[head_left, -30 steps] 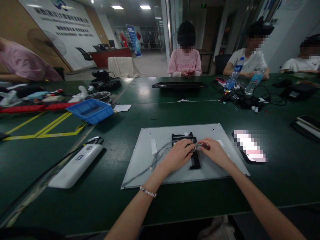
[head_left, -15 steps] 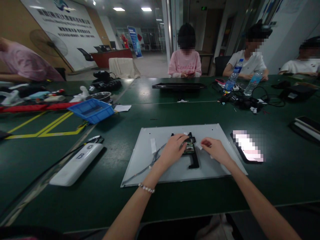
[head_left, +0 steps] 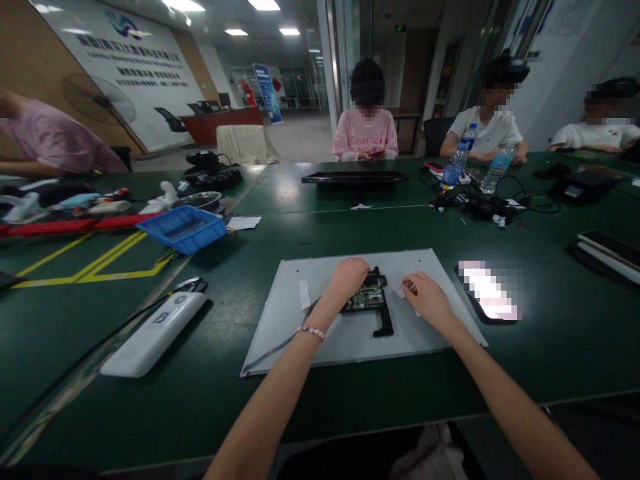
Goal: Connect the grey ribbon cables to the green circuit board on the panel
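Observation:
A pale flat panel point(head_left: 320, 347) lies on the green table, with a black bracket point(head_left: 384, 323) and a green circuit board point(head_left: 367, 298) on its middle. My left hand point(head_left: 350, 277) is over the bracket's upper edge, fingers bent together; what they grip is hidden. To the right of the board, my right hand point(head_left: 426, 295) hovers low over the panel in a pinch, with something tiny between thumb and forefinger that I cannot make out. Pale tape point(head_left: 305, 294) is stuck on the panel's left part. Grey cables point(head_left: 277, 347) run under my left forearm to the panel's lower left corner.
A white power bank point(head_left: 155, 333) with a cable lies left, a phone point(head_left: 487, 293) right. Beyond are a blue bin point(head_left: 185, 230), a black monitor-like slab point(head_left: 355, 178), two water bottles point(head_left: 459, 157) and tangled cables point(head_left: 475, 203). Several people sit around the table.
My left hand has moved up and away from the circuit board to the bracket's top edge, uncovering more of the board. My right hand keeps its pinch in nearly the same place. The view has shifted slightly.

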The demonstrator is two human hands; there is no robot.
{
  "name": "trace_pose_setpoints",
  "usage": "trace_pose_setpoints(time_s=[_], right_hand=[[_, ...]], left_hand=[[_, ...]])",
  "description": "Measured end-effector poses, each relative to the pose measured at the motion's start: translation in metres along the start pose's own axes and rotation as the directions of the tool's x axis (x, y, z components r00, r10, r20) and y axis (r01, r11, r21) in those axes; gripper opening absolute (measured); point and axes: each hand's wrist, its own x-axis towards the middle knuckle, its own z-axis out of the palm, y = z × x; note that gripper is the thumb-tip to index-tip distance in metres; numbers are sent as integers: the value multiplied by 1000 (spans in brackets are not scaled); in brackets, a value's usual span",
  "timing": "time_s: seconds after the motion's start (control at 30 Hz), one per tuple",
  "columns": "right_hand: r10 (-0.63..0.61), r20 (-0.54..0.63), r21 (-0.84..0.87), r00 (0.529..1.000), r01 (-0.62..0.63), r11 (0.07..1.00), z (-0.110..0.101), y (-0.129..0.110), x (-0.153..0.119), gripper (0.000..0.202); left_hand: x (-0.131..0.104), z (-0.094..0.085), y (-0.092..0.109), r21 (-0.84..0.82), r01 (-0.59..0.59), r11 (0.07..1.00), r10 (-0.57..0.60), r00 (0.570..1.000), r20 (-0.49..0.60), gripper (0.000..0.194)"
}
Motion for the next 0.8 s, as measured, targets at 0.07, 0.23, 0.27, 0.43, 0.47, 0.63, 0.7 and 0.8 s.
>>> trace_pose_setpoints(time_s=[0.07, 0.23, 0.27, 0.43, 0.47, 0.63, 0.7, 0.8], right_hand=[[1, 7, -3, 1000, -1, 1000, 0, 1, 0, 15], [-6, -1, -61, 1000, 6, 998, 1, 2, 1, 17], [-4, -5, -68, 1000, 4, 998, 1, 2, 2, 18], [4, 22, -51, 1000, -3, 999, 0, 1, 2, 21], [6, 30, -46, 1000, -4, 999, 0, 1, 2, 21], [35, 45, -37, 998, -34, 999, -1, 1, 4, 22], [35, 55, -20, 998, -34, 999, -2, 1, 4, 25], [23, 64, 18, 998, -24, 1000, -4, 2, 4, 27]], left_hand=[[6, -4, -1, 7, 8, 1000, -8, 1000, -15, 26], [34, -13, 12, 15, -26, 1000, 27, 998, -62, 28], [39, -12, 17, 18, -48, 999, 48, 997, -54, 27], [49, 2, 38, 32, -83, 996, 83, 997, 4, 22], [48, 3, 38, 31, -78, 996, 78, 997, 5, 22], [28, -10, 17, 5, -42, 999, 42, 999, -21, 27], [11, -20, 1, -71, -19, 997, 17, 999, -37, 32], [-22, -33, -20, -276, -37, 960, 26, 999, -43, 48]])
